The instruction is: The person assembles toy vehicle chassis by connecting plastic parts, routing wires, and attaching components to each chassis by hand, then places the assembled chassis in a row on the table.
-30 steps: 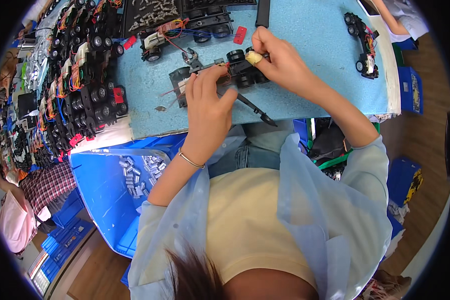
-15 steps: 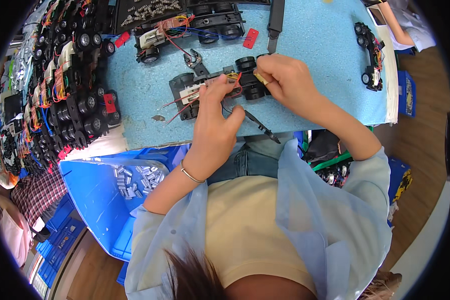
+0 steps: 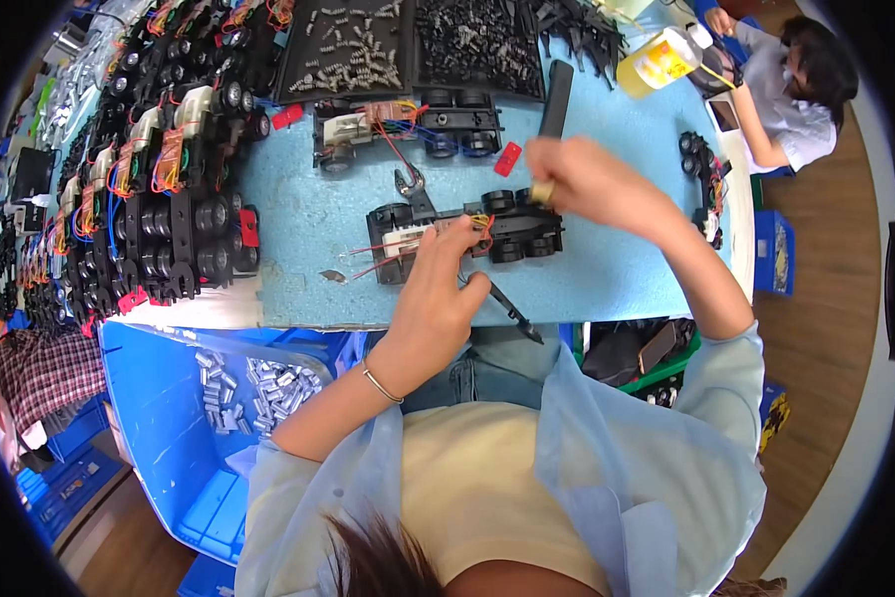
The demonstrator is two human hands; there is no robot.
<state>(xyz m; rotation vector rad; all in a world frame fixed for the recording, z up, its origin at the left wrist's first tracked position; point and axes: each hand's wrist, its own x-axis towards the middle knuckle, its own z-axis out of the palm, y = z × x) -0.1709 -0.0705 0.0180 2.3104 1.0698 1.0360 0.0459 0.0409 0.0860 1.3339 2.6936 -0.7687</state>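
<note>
A black toy truck chassis [image 3: 512,239] with several wheels, a white block and coloured wires lies on the blue worktop in front of me. My left hand [image 3: 430,289] grips its middle, index finger on top and thumb at the near side. My right hand [image 3: 592,181], blurred, is closed on a small yellowish piece [image 3: 541,192] whose kind I cannot make out, at the chassis's far right end. Pliers [image 3: 413,189] show their jaws beyond the chassis; a dark handle [image 3: 512,316] sticks out on the near side.
A second wired chassis [image 3: 408,131] stands farther back, below black trays of springs [image 3: 346,60] and small parts. Stacked chassis [image 3: 184,229] crowd the left. A black-handled tool [image 3: 557,99] and bottle [image 3: 657,62] lie beyond. A blue bin [image 3: 159,398] holds metal cylinders; a person [image 3: 796,90] sits right.
The view has tilted up, showing more of the far worktop. My right hand with the yellowish piece has shifted slightly away from me relative to the chassis. My left hand stays on it.
</note>
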